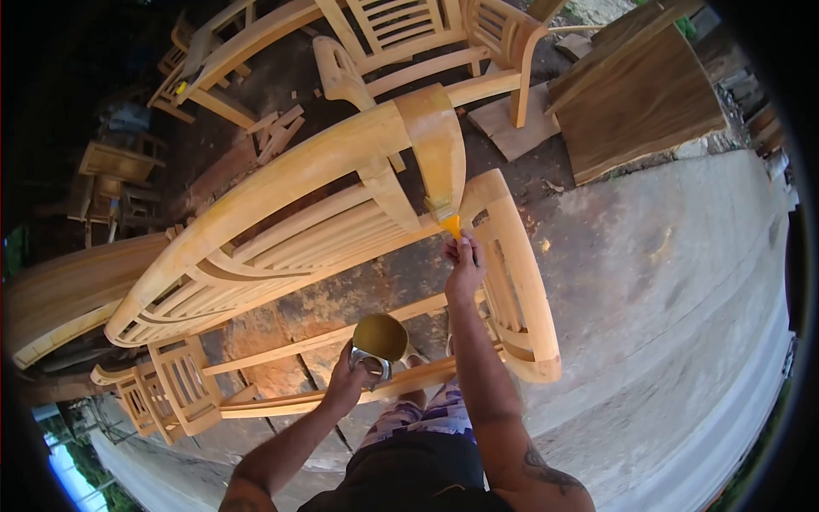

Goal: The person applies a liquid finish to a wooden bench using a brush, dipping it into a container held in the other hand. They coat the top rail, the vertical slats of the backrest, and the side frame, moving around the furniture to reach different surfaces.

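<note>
My right hand point(465, 263) grips a paintbrush point(452, 224) by its yellow handle. The bristles touch the lower end of a wide post point(438, 162) on a wooden bench's backrest, where the wood looks darker and wet. The curved top rail point(281, 183) of the bench sweeps away to the left above its slats point(324, 226). Low in front of my body, my left hand point(344, 386) is closed around a metal can point(373, 367). Yellowish-brown liquid point(381, 335) shows inside it. Nearest to the brush on the right is the slatted bench arm point(516, 282).
A wooden chair point(409, 34) stands behind the bench, with wood scraps point(277, 132) on the ground. Large wooden boards point(636, 102) lean at the upper right. Concrete floor point(648, 282) extends on the right. More wooden furniture point(111, 183) stands at the left.
</note>
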Tool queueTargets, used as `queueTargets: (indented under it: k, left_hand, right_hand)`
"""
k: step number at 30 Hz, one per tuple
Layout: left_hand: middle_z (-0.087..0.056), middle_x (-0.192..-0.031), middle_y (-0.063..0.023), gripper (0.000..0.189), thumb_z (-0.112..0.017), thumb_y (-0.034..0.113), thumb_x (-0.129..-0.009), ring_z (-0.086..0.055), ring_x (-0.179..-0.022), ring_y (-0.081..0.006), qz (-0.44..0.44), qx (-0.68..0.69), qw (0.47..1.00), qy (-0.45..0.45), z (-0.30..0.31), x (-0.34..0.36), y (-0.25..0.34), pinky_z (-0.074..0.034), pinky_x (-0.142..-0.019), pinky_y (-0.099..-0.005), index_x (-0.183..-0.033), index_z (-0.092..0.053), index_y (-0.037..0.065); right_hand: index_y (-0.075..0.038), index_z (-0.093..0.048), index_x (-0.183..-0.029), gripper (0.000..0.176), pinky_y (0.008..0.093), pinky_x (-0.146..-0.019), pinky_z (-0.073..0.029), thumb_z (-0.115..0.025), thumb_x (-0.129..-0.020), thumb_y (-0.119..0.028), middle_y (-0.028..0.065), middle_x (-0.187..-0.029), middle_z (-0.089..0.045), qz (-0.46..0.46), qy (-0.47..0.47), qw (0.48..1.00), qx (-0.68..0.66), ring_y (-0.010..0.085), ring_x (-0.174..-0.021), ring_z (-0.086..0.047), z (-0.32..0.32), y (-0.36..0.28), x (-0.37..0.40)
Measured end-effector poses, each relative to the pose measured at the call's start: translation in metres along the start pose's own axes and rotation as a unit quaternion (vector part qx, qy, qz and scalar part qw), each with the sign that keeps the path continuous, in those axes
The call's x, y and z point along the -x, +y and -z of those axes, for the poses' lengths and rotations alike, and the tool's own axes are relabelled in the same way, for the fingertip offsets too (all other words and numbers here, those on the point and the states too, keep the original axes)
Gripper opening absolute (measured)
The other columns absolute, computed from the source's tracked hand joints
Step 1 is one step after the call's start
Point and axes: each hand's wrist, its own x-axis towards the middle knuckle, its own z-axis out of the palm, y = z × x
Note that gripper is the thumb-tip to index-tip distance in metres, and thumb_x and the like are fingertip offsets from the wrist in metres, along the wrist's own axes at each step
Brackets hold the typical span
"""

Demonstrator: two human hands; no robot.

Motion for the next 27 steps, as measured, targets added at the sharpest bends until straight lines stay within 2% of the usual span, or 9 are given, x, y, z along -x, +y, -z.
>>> queueTargets:
  k: [8, 11, 15, 18, 23, 24, 27]
  left_hand:
    - [-0.061, -0.123, -0.0173, 0.070, -0.042, -0.001, -0.087, -0.066, -0.110, -0.0258, 0.021, 0.051, 0.998, -0.007, 0.016, -0.002, -0.036, -0.058, -0.095, -0.0372, -0.155, -0.029, 0.004]
    - [-0.061, -0.124, -0.0184, 0.069, -0.041, -0.002, -0.087, -0.068, -0.109, -0.0273, 0.030, 0.055, 0.998, -0.013, 0.015, 0.003, -0.032, -0.059, -0.094, -0.0389, -0.155, -0.029, 0.003]
    - [-0.061, -0.123, -0.0188, 0.069, -0.041, -0.003, -0.086, -0.069, -0.107, -0.0282, 0.029, 0.050, 0.998, -0.011, 0.020, 0.003, -0.038, -0.061, -0.092, -0.0408, -0.154, -0.029, 0.003]
    - [-0.062, -0.122, -0.0184, 0.069, -0.042, -0.003, -0.086, -0.069, -0.106, -0.0281, 0.027, 0.062, 0.998, -0.013, 0.022, 0.002, -0.041, -0.061, -0.090, -0.0404, -0.154, -0.030, 0.003]
    - [-0.064, -0.120, -0.0183, 0.068, -0.043, -0.001, -0.087, -0.070, -0.105, -0.0282, 0.044, 0.074, 0.996, -0.007, 0.014, 0.003, -0.030, -0.062, -0.089, -0.0400, -0.154, -0.029, 0.003]
    - [-0.064, -0.119, -0.0187, 0.067, -0.043, 0.000, -0.088, -0.070, -0.105, -0.0283, 0.049, 0.071, 0.996, -0.012, 0.015, 0.002, -0.032, -0.062, -0.089, -0.0402, -0.154, -0.029, 0.003]
    - [-0.064, -0.117, -0.0197, 0.061, -0.042, 0.000, -0.089, -0.071, -0.102, -0.0309, 0.051, 0.050, 0.997, -0.009, 0.013, -0.001, -0.034, -0.063, -0.089, -0.0443, -0.149, -0.033, 0.003]
  right_hand:
    - [0.002, -0.065, -0.117, 0.026, 0.0280, -0.066, -0.054, -0.062, -0.101, -0.019, 0.0072, -0.086, -0.068, -0.067, 0.068, 0.995, 0.014, 0.0145, -0.072, -0.064, 0.055, 0.094, -0.038]
    - [0.002, -0.066, -0.114, 0.025, 0.0278, -0.065, -0.054, -0.063, -0.101, -0.019, 0.0073, -0.085, -0.067, -0.074, 0.112, 0.990, 0.042, 0.0140, -0.072, -0.063, 0.037, 0.100, -0.047]
    - [0.001, -0.066, -0.114, 0.025, 0.0271, -0.066, -0.053, -0.063, -0.101, -0.020, 0.0066, -0.085, -0.067, -0.044, 0.069, 0.996, -0.018, 0.0132, -0.073, -0.063, 0.001, 0.057, -0.040]
    - [0.001, -0.065, -0.113, 0.023, 0.0260, -0.066, -0.052, -0.062, -0.101, -0.019, 0.0061, -0.084, -0.067, -0.021, 0.062, 0.998, 0.002, 0.0129, -0.072, -0.063, 0.011, 0.032, -0.009]
    - [0.001, -0.064, -0.113, 0.022, 0.0255, -0.063, -0.050, -0.061, -0.102, -0.018, 0.0048, -0.084, -0.066, -0.087, 0.122, 0.986, 0.078, 0.0127, -0.070, -0.061, 0.068, 0.060, -0.009]
    - [-0.001, -0.064, -0.114, 0.020, 0.0267, -0.062, -0.050, -0.061, -0.101, -0.016, 0.0045, -0.085, -0.066, -0.086, 0.119, 0.989, 0.016, 0.0125, -0.068, -0.060, 0.079, 0.081, -0.022]
    - [-0.003, -0.062, -0.103, 0.017, 0.0284, -0.061, -0.050, -0.062, -0.101, -0.020, 0.0048, -0.079, -0.063, -0.062, 0.118, 0.986, 0.099, 0.0143, -0.068, -0.061, 0.076, 0.103, -0.048]
